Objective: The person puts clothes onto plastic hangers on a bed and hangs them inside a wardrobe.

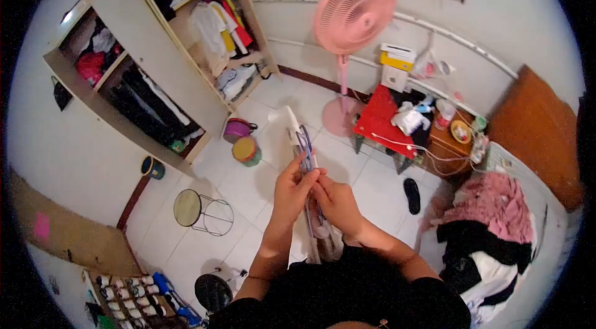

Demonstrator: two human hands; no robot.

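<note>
In front of my body, my left hand [290, 189] and my right hand [336, 203] meet, both closed around a narrow bundle of clothes hangers [302, 137]. The hangers are seen nearly edge-on, with thin blue-purple bars and a white piece at the far end. Thumbs and fingertips of the two hands come together at the middle of the bundle. Below the hands, pale brownish cloth [324, 247] shows between my forearms, close to my black shirt. My fingers cover part of the hangers.
Open wardrobes [158, 49] with clothes stand at the left. A pink fan [355, 13] rises near a red-topped table [380, 114]. Clothes [490, 208] are piled on the bed at right. On the tiled floor are a round stool [187, 207], a drum-shaped container [246, 151] and a black slipper [411, 196].
</note>
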